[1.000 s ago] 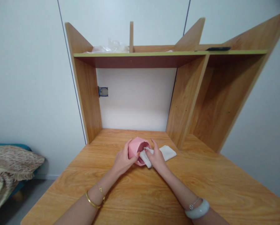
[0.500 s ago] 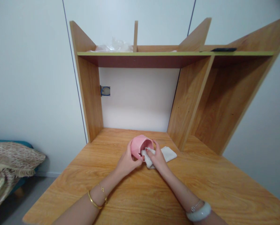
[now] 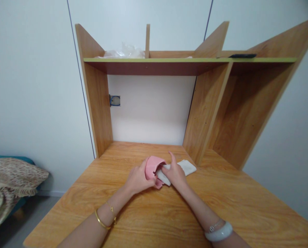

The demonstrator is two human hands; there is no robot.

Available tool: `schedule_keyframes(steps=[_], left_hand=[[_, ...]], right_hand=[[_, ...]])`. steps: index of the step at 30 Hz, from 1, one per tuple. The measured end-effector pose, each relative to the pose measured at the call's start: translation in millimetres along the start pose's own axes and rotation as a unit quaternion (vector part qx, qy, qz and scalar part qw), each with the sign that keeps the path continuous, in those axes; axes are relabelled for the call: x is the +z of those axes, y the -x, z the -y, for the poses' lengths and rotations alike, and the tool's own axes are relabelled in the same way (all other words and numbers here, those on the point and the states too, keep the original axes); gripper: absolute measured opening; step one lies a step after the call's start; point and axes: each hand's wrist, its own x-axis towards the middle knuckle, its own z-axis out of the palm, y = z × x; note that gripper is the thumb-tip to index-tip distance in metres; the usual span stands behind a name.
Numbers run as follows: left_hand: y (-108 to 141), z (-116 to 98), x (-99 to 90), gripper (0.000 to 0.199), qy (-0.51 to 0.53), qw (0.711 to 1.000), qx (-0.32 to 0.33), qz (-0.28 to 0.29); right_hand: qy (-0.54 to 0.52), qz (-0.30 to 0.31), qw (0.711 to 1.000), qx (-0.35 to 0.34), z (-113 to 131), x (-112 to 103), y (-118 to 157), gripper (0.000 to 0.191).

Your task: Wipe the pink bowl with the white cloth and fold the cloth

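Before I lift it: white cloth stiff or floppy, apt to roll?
Probably floppy: the white cloth bends under the right hand at the mouth of the pink container. Unlikely to roll, as its outer end looks flat on the wooden desk. Likely light, since it looks thin.

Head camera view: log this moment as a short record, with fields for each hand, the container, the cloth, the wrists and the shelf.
Left hand: grips the pink container
Right hand: holds the white cloth at the opening
Container: tilted, opening toward the right hand
Cloth: shows on both sides of the right hand
Wrists: gold bangle left, pale bangle right
Upper shelf: clear plastic, dark flat object
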Motion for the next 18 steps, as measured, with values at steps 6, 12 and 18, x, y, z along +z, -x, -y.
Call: schedule_keyframes(steps=[6,12,18], left_hand=[[-0.6,4.9,0.2,0.073,0.056,0.998,-0.014,-0.012],[-4.2,13.5,9.3,0.075,0.192,0.981,-0.021,-0.003],[-3.7,9.3,25.1,0.086,0.31,0.951,-0.012,0.013]], right_hand=[[-0.037,-0.007,0.999,-0.023,-2.4,4.2,1.6,0.063],[-0.183,-0.031,0.983,-0.003,-9.5,9.5,-3.7,0.061],[-0.357,-0.066,0.931,0.028,-12.9,20.5,-10.5,0.056]])
